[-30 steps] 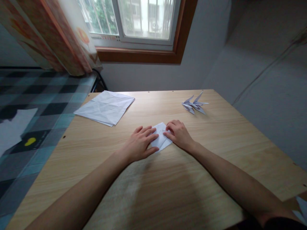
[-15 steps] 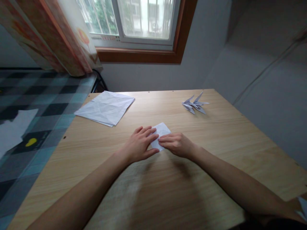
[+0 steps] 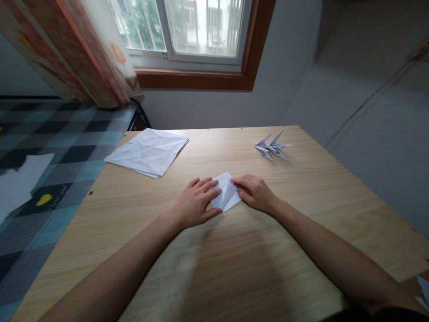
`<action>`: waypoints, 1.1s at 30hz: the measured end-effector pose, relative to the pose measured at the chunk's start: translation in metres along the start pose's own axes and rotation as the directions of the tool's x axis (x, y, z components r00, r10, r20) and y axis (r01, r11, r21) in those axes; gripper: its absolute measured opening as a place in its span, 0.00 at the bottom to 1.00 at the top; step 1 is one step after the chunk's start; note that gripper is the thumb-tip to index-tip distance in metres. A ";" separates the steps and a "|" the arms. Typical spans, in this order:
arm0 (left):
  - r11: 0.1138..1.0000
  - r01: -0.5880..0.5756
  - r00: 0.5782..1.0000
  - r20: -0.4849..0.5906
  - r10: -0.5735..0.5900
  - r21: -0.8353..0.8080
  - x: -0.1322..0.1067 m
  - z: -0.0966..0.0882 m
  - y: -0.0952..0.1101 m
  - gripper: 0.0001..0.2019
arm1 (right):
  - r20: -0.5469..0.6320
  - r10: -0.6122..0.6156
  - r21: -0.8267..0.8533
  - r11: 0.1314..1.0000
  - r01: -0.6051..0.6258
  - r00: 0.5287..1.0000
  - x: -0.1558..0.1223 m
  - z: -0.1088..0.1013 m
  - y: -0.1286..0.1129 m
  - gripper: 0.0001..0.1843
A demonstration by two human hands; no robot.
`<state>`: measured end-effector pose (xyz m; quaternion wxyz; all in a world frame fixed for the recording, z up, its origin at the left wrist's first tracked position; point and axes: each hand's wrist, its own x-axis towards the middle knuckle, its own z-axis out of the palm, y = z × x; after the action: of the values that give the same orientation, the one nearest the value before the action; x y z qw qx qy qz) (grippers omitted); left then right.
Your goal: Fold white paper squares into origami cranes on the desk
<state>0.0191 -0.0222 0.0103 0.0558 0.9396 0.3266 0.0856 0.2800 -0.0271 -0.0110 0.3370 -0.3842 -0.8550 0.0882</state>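
A small folded square of white paper (image 3: pixel 226 193) lies on the wooden table, one corner pointing away from me. My left hand (image 3: pixel 198 200) rests flat on its left side, fingers spread and touching the paper. At the upper right edge, my right hand (image 3: pixel 255 191) pinches the paper between thumb and fingertips. Its fingertips partly cover that edge. A crease line runs across the visible face.
Large creased white sheets (image 3: pixel 149 152) lie stacked at the table's back left. Folded paper cranes (image 3: pixel 272 145) stand at the back right. A bed with a checked cover (image 3: pixel 63 134) adjoins the left side, with white paper (image 3: pixel 25 183) on it.
My right hand has moved up and to the right, from the middle of the paper to its upper right edge, exposing more of the right side. My left hand stays in place.
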 end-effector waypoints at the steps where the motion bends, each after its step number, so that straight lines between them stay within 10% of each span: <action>1: 1.000 0.001 1.000 -0.006 -0.001 -0.004 0.000 0.000 0.000 0.25 | -0.017 0.050 0.046 0.998 -0.049 0.999 0.000 0.000 -0.003 0.19; 14: 0.998 -0.005 0.998 -0.059 0.001 -0.055 -0.001 0.001 -0.001 0.39 | 0.096 -0.157 0.060 0.987 0.151 0.983 0.002 -0.001 0.004 0.19; 24: 0.998 0.060 0.986 -0.155 -0.054 0.034 -0.002 0.001 -0.001 0.19 | 0.117 -0.182 0.028 0.983 0.180 0.976 0.003 -0.006 0.011 0.11; 33: 0.999 -0.028 0.991 -0.128 0.032 0.033 0.001 -0.006 -0.005 0.23 | 0.145 -0.179 -0.094 0.977 0.194 0.973 0.006 -0.020 0.015 0.09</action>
<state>0.0161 -0.0176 0.0153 0.0188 0.9378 0.3164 0.1416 0.2986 -0.0147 0.0011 0.2636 -0.3128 -0.9118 0.0361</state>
